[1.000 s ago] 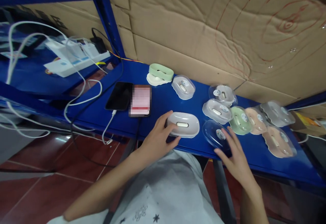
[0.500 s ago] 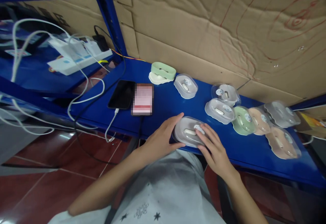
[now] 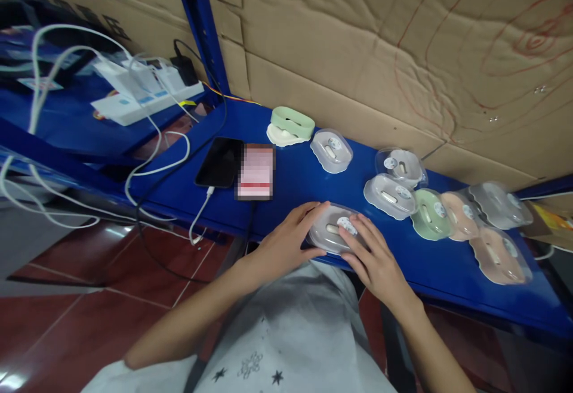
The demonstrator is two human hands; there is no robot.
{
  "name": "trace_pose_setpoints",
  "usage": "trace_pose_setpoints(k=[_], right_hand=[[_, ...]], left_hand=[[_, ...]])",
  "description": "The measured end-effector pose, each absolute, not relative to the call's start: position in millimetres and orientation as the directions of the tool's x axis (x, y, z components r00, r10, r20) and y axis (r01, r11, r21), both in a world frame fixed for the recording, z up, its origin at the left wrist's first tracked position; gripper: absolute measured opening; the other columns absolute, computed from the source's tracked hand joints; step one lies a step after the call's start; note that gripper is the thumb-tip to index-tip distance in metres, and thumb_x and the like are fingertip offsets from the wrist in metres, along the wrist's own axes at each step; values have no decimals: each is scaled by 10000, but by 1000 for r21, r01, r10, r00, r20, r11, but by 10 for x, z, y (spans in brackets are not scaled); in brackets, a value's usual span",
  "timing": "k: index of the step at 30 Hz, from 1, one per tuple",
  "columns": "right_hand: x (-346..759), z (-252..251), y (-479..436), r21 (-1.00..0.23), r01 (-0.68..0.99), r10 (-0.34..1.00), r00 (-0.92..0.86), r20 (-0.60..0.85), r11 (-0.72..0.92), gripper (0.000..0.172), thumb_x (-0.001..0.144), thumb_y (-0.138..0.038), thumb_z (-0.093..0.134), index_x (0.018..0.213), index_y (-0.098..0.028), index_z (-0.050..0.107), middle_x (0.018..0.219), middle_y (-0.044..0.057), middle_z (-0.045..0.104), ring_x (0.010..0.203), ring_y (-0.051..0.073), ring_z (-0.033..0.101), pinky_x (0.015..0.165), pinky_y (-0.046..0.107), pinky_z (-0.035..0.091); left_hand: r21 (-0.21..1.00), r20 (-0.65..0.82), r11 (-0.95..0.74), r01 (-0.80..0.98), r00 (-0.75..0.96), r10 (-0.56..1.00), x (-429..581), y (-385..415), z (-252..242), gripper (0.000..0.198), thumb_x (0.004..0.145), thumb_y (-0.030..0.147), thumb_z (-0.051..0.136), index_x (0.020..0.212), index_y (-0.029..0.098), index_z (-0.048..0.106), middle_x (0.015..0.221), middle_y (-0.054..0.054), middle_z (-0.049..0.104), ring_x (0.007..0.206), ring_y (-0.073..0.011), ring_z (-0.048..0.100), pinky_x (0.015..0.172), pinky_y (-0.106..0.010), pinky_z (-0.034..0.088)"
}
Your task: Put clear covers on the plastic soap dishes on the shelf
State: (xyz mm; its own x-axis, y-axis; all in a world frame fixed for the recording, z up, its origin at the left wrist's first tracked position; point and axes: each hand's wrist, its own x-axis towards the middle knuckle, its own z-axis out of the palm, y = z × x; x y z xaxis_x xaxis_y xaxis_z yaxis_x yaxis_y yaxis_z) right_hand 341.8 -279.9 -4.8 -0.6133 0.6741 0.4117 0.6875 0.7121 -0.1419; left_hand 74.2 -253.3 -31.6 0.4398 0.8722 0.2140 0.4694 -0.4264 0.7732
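Observation:
A grey soap dish (image 3: 331, 239) with a clear lid and a round sticker lies at the front edge of the blue shelf, between my two hands. My left hand (image 3: 286, 238) grips its left side, thumb at the near edge and fingers along the far rim. From the right, my right hand (image 3: 376, 259) holds it with the fingers spread over the lid beside the sticker. A white oval piece shows in the middle of the dish.
Similar lidded dishes stand on the right: grey (image 3: 390, 196), green (image 3: 430, 214) and peach (image 3: 496, 256). Another grey one (image 3: 332, 151) is behind, next to a green holder (image 3: 293, 122). A black phone (image 3: 219, 162), a pixelated screen (image 3: 255, 172) and a power strip (image 3: 147, 105) with cables lie left.
The camera view has shifted slightly. My left fingers have come further over the dish's far rim, and my right fingers lie a little further onto the lid. The dish stays between my hands.

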Motion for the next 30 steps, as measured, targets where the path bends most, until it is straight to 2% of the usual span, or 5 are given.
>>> trace_pose_setpoints(k=[8, 20, 24, 27, 30], right_hand=[[3439, -14, -2826, -109, 670, 650, -647, 398, 734, 762, 1053, -211, 642, 1726, -316, 302, 1688, 134, 468, 1614, 340, 373, 1247, 623, 465], [3407, -121, -2728, -138, 673, 664, -635, 395, 727, 779, 1057, -304, 656, 1730, -372, 270, 1704, 108, 447, 1638, 355, 319, 1247, 635, 454], [3442, 23, -2633, -139, 641, 623, -635, 456, 755, 769, 1052, -260, 653, 1725, -365, 296, 1704, 86, 452, 1634, 341, 333, 1269, 593, 453], [3525, 329, -2284, -113, 717, 642, -528, 555, 687, 703, 1058, -309, 645, 1698, -379, 364, 1689, 70, 476, 1599, 339, 401, 1287, 612, 412], [3613, 613, -1650, -135, 828, 738, -398, 545, 545, 613, 1061, -438, 615, 1644, -302, 484, 1652, 109, 522, 1537, 360, 484, 1277, 622, 400]], left_hand=[[788, 217, -414, 456, 424, 879, 744, -2523, -284, 954, 895, 267, 868, 1665, 387, 318, 1663, -86, 464, 1563, -313, 453, 1303, -544, 410], [785, 217, -415, 459, 424, 879, 739, -2508, -343, 927, 923, 317, 840, 1675, 396, 304, 1672, -97, 439, 1569, -323, 439, 1305, -561, 397], [769, 290, -459, 445, 397, 871, 690, -2532, -204, 843, 996, 368, 751, 1688, 342, 269, 1742, -123, 337, 1619, -305, 367, 1319, -514, 382], [691, 402, -514, 508, 321, 857, 532, -2364, 54, 679, 1078, 399, 608, 1676, 301, 301, 1728, -120, 378, 1614, -276, 377, 1325, -480, 365], [500, 415, -495, 711, 305, 857, 327, -1903, 351, 588, 1091, 334, 549, 1639, 210, 378, 1661, -146, 476, 1557, -288, 451, 1311, -487, 363]])
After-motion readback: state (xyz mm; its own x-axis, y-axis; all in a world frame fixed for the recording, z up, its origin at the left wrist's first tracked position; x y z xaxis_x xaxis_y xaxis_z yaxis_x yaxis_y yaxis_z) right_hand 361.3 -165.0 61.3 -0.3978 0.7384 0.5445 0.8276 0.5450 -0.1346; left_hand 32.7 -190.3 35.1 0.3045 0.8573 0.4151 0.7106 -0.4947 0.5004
